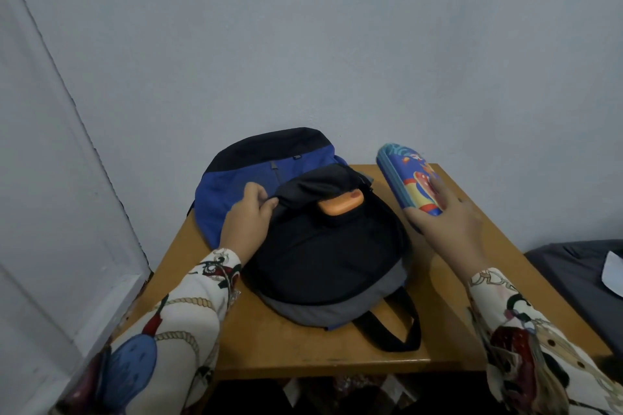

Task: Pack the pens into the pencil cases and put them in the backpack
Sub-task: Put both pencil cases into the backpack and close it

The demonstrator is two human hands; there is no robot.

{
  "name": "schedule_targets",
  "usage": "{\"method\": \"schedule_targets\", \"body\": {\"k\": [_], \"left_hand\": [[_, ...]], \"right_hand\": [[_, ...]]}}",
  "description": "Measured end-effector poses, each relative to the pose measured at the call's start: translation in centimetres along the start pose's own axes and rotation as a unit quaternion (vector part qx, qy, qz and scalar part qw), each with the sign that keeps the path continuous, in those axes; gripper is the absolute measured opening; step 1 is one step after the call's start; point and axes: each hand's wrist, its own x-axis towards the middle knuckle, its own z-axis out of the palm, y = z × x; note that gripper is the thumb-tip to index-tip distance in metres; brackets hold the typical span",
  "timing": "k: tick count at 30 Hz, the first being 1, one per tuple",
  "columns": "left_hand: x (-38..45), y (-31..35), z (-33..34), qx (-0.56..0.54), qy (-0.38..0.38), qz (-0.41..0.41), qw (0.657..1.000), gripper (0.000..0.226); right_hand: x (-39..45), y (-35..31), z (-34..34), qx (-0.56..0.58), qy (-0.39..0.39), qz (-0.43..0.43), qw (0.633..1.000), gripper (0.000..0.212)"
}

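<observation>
A blue and black backpack [323, 256] lies on the wooden table [303, 347] with its main opening unzipped. An orange pencil case [342, 205] sticks partly out of that opening. My left hand [247, 219] pinches the black fabric at the left rim of the opening. My right hand [451, 216] grips a colourful blue pencil case [406, 175] with a cartoon print, holding it tilted above the table to the right of the backpack. No loose pens are visible.
The table stands against a pale wall [337, 44], with a door frame [67, 178] at the left. The backpack's black straps [394, 330] trail toward the table's front edge. A dark grey seat [583, 280] with a pale cloth lies at the right.
</observation>
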Motion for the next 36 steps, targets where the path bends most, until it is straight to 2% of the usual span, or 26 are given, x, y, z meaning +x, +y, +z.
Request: {"method": "schedule_targets", "body": {"k": [4, 9, 14, 19, 23, 31, 36], "left_hand": [[3.0, 1.8, -1.3, -0.043, -0.006, -0.032, 0.999, 0.021], [5.8, 3.6, -2.4, -0.052, 0.027, -0.053, 0.997, 0.022], [6.5, 4.3, -2.7, -0.059, 0.035, -0.056, 0.996, 0.021], [5.5, 5.1, -2.4, -0.065, 0.019, 0.019, 0.998, 0.02], [4.8, 5.2, -2.8, -0.059, 0.02, 0.046, 0.997, 0.019], [3.7, 4.7, -3.5, -0.046, 0.011, 0.052, 0.998, 0.021], [3.3, 4.8, -3.3, -0.048, 0.008, 0.048, 0.998, 0.021]], "right_hand": [[-1.9, -2.9, -0.1, 0.032, -0.028, -0.061, 0.997, 0.077], [-5.6, -5.0, 0.8, 0.029, -0.045, -0.154, 0.987, 0.076], [-9.4, -4.7, 1.5, -0.015, -0.123, -0.196, 0.973, 0.081], [-9.9, -5.9, 3.9, -0.087, -0.179, -0.191, 0.961, 0.084], [-8.3, -8.7, 6.9, -0.114, -0.184, -0.177, 0.96, 0.083], [-5.6, -13.5, 12.9, -0.164, -0.201, -0.157, 0.953, 0.08], [-5.2, -14.7, 15.2, -0.191, -0.193, -0.16, 0.949, 0.069]]}}
